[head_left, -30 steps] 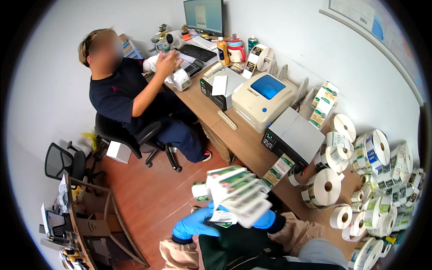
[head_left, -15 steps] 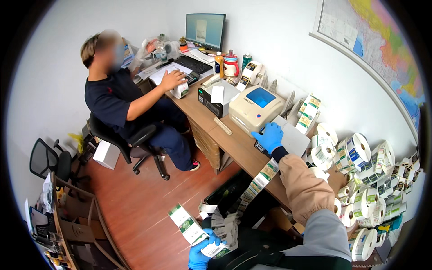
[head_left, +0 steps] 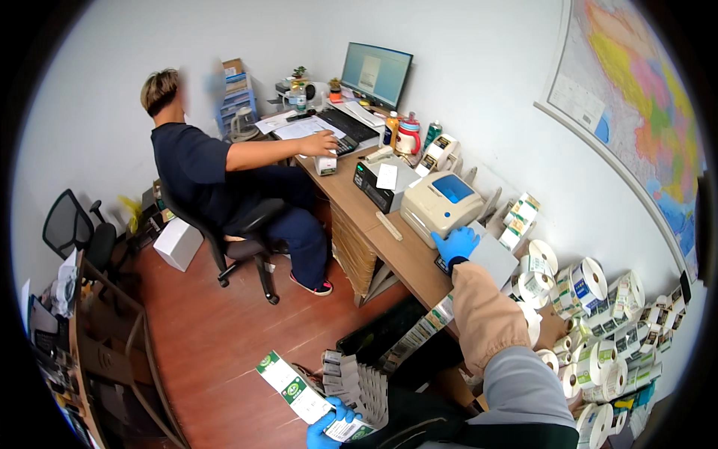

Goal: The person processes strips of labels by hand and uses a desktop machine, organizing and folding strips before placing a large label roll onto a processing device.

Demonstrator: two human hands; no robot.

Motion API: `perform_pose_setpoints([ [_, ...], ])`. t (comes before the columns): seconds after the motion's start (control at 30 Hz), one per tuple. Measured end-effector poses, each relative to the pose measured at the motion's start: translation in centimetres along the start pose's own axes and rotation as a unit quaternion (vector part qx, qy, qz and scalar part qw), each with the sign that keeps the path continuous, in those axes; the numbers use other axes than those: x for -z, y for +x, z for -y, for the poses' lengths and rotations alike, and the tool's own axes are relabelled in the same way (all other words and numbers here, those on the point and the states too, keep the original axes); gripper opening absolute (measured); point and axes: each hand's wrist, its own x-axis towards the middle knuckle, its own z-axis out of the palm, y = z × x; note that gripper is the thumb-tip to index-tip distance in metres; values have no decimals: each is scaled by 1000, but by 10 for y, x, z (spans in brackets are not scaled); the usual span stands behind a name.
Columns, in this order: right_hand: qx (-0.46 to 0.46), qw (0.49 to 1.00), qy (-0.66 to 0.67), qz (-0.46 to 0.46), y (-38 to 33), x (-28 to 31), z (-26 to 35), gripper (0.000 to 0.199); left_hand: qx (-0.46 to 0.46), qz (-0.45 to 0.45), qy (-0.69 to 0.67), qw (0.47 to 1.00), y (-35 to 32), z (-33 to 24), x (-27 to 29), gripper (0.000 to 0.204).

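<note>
Gloved in blue, the right hand [head_left: 455, 244] rested with fingers spread on the front edge of a grey label printer [head_left: 490, 257] on the wooden desk [head_left: 407, 258], gripping nothing. Low down, the left hand [head_left: 329, 428] clutched a fanned stack of green-and-white labels [head_left: 340, 383]. A seated co-worker [head_left: 217, 176] reached across that desk well apart.

Gloved hands: 2, left [head_left: 329, 428], right [head_left: 455, 243]
Seated person: 1 [head_left: 217, 176]
Monitor: 1 [head_left: 376, 73]
Keyboard: 1 [head_left: 350, 125]
Label printers: 3 – black [head_left: 384, 185], beige [head_left: 441, 206], grey [head_left: 490, 257]
Office chairs: 2 – occupied [head_left: 243, 239], empty [head_left: 75, 232]
Wall map: 1 [head_left: 636, 112]
Label rolls: too many to count exactly [head_left: 591, 299]
Fanfold label stack: 1 [head_left: 355, 382]
</note>
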Motion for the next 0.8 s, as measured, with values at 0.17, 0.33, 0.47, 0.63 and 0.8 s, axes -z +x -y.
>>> perform_pose_setpoints([
  [0.17, -9, 1000, 8, -18, 6, -8, -11, 78, 23, 16, -30, 999, 3, 3, 60, 39],
  [0.33, -41, 995, 75, -43, 17, 40, 9, 71, -30, 5, -5, 1000, -14, -4, 42, 32],
  [0.47, -110, 929, 351, -32, 64, 33, -30, 75, 1, -16, -5, 1000, -10, -1, 40, 31],
  [0.63, -152, 740, 634, 165, 49, 8, -10, 40, 26, -12, -44, 999, 7, 9, 50, 32],
  [0.8, -157, 763, 611, 143, 25, -24, -10, 27, 28, -21, -21, 999, 8, 9, 29, 31],
])
